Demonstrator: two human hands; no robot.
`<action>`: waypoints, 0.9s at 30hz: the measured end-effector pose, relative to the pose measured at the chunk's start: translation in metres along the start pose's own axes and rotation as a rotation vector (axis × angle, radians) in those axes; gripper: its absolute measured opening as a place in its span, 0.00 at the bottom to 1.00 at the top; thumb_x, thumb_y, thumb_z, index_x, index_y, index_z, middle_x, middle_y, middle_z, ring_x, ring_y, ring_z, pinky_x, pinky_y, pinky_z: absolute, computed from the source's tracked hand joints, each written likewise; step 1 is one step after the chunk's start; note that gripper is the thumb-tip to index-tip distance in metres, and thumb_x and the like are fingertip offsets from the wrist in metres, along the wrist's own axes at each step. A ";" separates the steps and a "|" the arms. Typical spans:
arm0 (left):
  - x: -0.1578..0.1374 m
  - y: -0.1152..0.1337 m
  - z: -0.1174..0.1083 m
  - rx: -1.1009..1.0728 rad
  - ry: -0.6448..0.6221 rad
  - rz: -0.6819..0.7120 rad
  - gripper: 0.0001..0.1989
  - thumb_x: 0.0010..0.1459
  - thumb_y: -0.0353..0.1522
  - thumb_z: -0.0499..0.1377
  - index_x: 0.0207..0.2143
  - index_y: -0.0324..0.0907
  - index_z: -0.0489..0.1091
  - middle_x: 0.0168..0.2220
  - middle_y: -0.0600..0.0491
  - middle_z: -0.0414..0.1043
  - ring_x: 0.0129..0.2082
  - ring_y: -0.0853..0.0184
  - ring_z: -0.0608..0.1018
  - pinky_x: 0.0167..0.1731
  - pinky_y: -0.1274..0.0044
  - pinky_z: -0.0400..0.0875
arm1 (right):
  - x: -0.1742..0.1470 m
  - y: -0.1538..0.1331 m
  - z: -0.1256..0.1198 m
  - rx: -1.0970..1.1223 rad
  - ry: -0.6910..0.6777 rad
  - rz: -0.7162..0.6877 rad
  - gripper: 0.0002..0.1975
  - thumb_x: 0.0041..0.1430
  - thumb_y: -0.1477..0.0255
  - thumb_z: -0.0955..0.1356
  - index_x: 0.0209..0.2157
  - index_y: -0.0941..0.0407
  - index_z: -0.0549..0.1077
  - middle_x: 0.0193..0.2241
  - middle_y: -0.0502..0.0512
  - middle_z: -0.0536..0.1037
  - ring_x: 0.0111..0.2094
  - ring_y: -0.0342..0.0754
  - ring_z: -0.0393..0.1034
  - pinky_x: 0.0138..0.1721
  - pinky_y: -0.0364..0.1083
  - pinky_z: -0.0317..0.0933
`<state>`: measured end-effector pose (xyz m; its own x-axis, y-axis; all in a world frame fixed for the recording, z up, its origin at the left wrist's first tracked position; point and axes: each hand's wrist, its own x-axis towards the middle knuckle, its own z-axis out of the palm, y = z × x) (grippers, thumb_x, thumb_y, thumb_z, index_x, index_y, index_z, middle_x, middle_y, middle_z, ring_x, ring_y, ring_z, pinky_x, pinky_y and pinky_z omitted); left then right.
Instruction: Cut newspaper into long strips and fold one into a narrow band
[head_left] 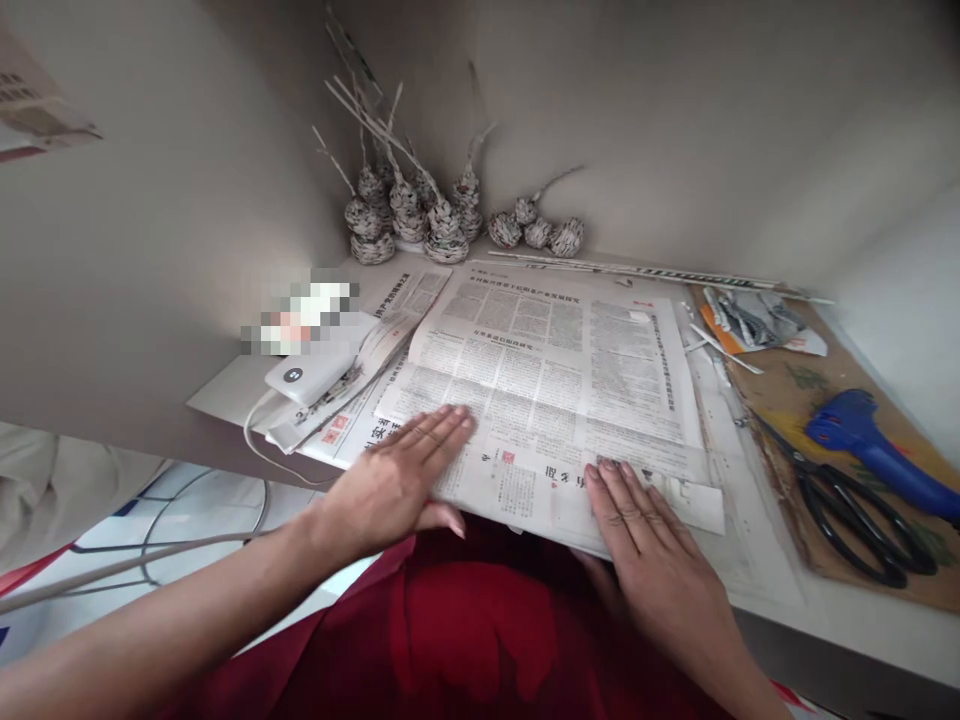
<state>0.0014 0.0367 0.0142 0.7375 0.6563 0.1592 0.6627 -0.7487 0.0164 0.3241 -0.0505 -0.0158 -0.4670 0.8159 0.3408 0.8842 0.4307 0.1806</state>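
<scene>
The newspaper [540, 350] lies on the counter [862, 622], to the left of the black-handled scissors [808, 470], with its creased top sheet over other layers of print. It should be very light and limp, stiffened only a little by the stacked layers; single sheets would likely slide over one another, tear at the creases and wrinkle if pushed. The left hand [390, 490] is farther left of the scissors than the right hand [667, 570]. Both hands' fingers are stretched out, lying flat across the near margin and gripping nothing that shows; the left thumb drops past the edge, and whether the right thumb is tucked underneath I cannot tell. The best hold looks to be this near margin, taken wide apart at two places, thumbs below and fingers above, so the sheet stays taut. A flat palm would steady it without crumpling. The glue gun [870, 440] sits just right of the scissors; the woven paper gourds [446, 235] stand well beyond them, to the left.
</scene>
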 end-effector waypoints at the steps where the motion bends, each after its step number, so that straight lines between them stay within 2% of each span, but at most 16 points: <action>1: -0.007 -0.009 -0.002 0.014 0.003 -0.027 0.54 0.58 0.63 0.42 0.72 0.31 0.48 0.70 0.36 0.54 0.71 0.53 0.57 0.67 0.61 0.60 | 0.000 0.000 0.000 0.000 -0.002 0.001 0.39 0.70 0.67 0.61 0.74 0.67 0.40 0.67 0.71 0.65 0.65 0.64 0.64 0.62 0.61 0.58; 5: -0.026 -0.031 -0.003 0.091 0.018 -0.140 0.53 0.59 0.63 0.40 0.74 0.37 0.38 0.71 0.37 0.53 0.70 0.51 0.59 0.66 0.57 0.62 | 0.001 -0.003 -0.003 0.003 -0.012 0.022 0.41 0.70 0.66 0.61 0.74 0.66 0.37 0.67 0.70 0.64 0.66 0.63 0.62 0.64 0.60 0.57; 8: -0.029 -0.028 -0.004 0.142 0.033 -0.157 0.54 0.58 0.64 0.38 0.74 0.37 0.34 0.71 0.35 0.53 0.70 0.49 0.59 0.68 0.53 0.54 | 0.003 -0.006 -0.006 0.015 -0.043 0.050 0.42 0.71 0.65 0.62 0.74 0.65 0.34 0.67 0.70 0.64 0.67 0.63 0.61 0.64 0.60 0.57; 10: -0.026 -0.019 -0.003 0.183 0.057 -0.158 0.56 0.56 0.66 0.39 0.74 0.37 0.38 0.71 0.31 0.52 0.70 0.43 0.58 0.68 0.48 0.47 | 0.005 -0.007 -0.008 0.020 -0.064 0.051 0.43 0.71 0.65 0.62 0.74 0.66 0.32 0.67 0.72 0.64 0.67 0.65 0.61 0.63 0.61 0.58; 12: -0.019 -0.006 -0.002 0.210 0.081 -0.130 0.57 0.53 0.67 0.41 0.74 0.38 0.45 0.71 0.29 0.51 0.70 0.39 0.56 0.67 0.44 0.46 | 0.006 -0.009 -0.009 0.017 -0.083 0.044 0.45 0.70 0.64 0.63 0.74 0.67 0.32 0.67 0.74 0.63 0.67 0.68 0.60 0.63 0.63 0.59; 14: -0.010 0.009 0.003 0.190 0.079 -0.047 0.57 0.53 0.67 0.42 0.73 0.36 0.50 0.71 0.31 0.51 0.71 0.40 0.55 0.67 0.47 0.49 | 0.006 -0.011 -0.010 0.011 -0.102 0.045 0.46 0.69 0.66 0.64 0.74 0.68 0.32 0.67 0.76 0.62 0.67 0.70 0.58 0.63 0.64 0.58; 17: 0.003 0.027 0.012 0.111 0.068 0.090 0.58 0.55 0.66 0.44 0.71 0.31 0.51 0.71 0.34 0.52 0.72 0.45 0.55 0.67 0.56 0.57 | 0.006 -0.014 -0.010 0.016 -0.129 0.070 0.45 0.68 0.66 0.66 0.74 0.66 0.36 0.68 0.76 0.61 0.68 0.71 0.56 0.63 0.66 0.57; 21: 0.011 0.035 0.021 0.113 0.089 0.094 0.56 0.55 0.65 0.50 0.70 0.31 0.54 0.71 0.33 0.51 0.70 0.40 0.58 0.64 0.54 0.62 | 0.011 -0.020 -0.013 0.042 -0.175 0.114 0.41 0.67 0.64 0.68 0.73 0.64 0.48 0.69 0.76 0.59 0.69 0.73 0.52 0.64 0.69 0.56; 24: 0.011 0.032 0.021 0.124 0.114 0.116 0.54 0.58 0.62 0.53 0.71 0.30 0.51 0.71 0.33 0.51 0.70 0.42 0.58 0.64 0.56 0.62 | 0.029 -0.029 -0.016 0.118 -0.237 0.082 0.39 0.67 0.65 0.67 0.71 0.67 0.52 0.70 0.74 0.56 0.72 0.69 0.47 0.67 0.67 0.53; 27: 0.009 0.029 0.023 0.112 0.169 0.141 0.55 0.61 0.60 0.52 0.73 0.27 0.42 0.70 0.30 0.54 0.70 0.43 0.60 0.64 0.57 0.63 | 0.056 -0.048 -0.015 0.205 -0.277 0.015 0.37 0.68 0.67 0.67 0.70 0.71 0.53 0.71 0.74 0.53 0.72 0.67 0.45 0.70 0.64 0.49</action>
<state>0.0300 0.0228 -0.0063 0.7977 0.5139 0.3156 0.5719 -0.8106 -0.1257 0.2554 -0.0312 0.0086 -0.4607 0.8845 0.0730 0.8860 0.4632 -0.0213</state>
